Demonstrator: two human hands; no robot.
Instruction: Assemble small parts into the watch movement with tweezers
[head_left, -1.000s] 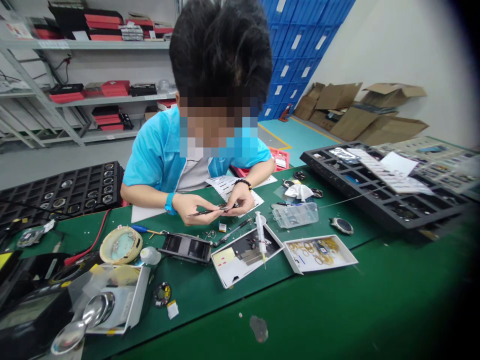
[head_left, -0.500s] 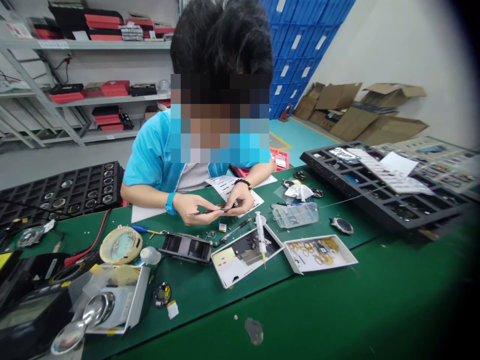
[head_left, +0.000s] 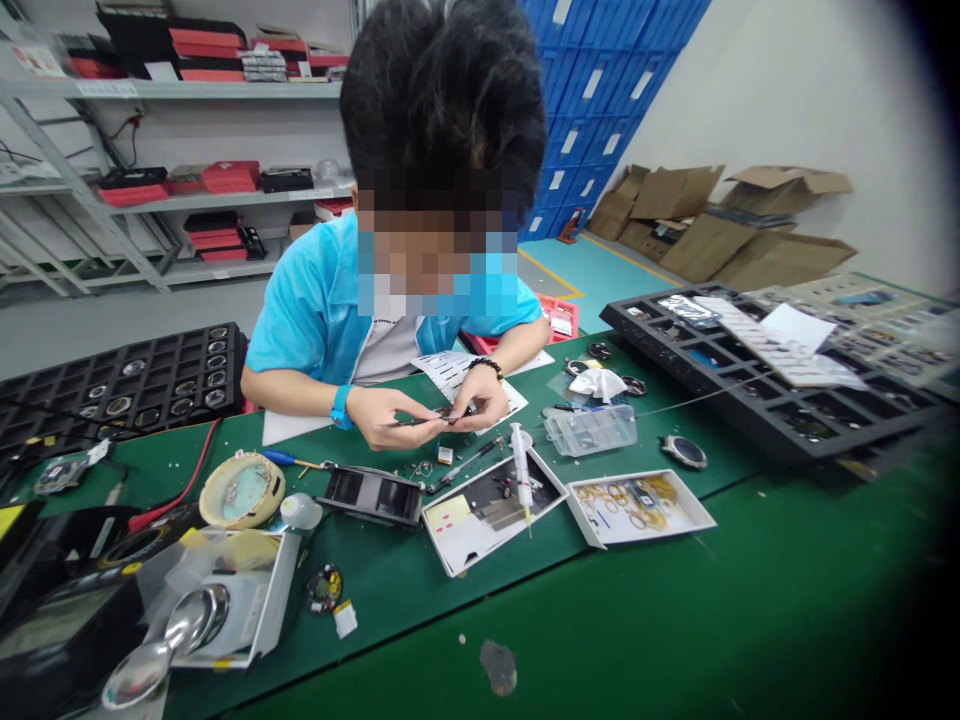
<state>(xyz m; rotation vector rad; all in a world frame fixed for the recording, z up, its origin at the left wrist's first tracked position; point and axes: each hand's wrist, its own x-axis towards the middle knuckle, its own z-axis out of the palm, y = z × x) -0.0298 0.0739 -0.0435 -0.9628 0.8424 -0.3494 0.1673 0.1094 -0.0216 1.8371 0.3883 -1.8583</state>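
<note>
Neither of my hands is in view. Across the green table (head_left: 375, 590) a co-worker in a blue shirt (head_left: 304, 300) leans over the work. The co-worker's hand with a blue wristband (head_left: 390, 415) pinches a thin dark tool, partly hidden by the fingers. Their other hand, with a beaded bracelet (head_left: 484, 400), holds a small dark part too small to name. Below these hands lie a small battery (head_left: 445, 456), a black holder (head_left: 371, 494), and a white box lid (head_left: 459, 545) with small parts and a syringe (head_left: 522, 475) across it.
A shallow white box (head_left: 679, 520) holds yellow rings. Near it are a clear plastic case (head_left: 592, 430) and a round watch-like device (head_left: 684, 452). Black compartment trays (head_left: 780, 400) stand right, another (head_left: 150, 385) left. A round cream dish (head_left: 241, 490) and spoon-shaped metal piece (head_left: 139, 675) lie left.
The co-worker's head and upper body have shifted slightly; their hands look the same. A grey patch on the near green surface has moved slightly left.
</note>
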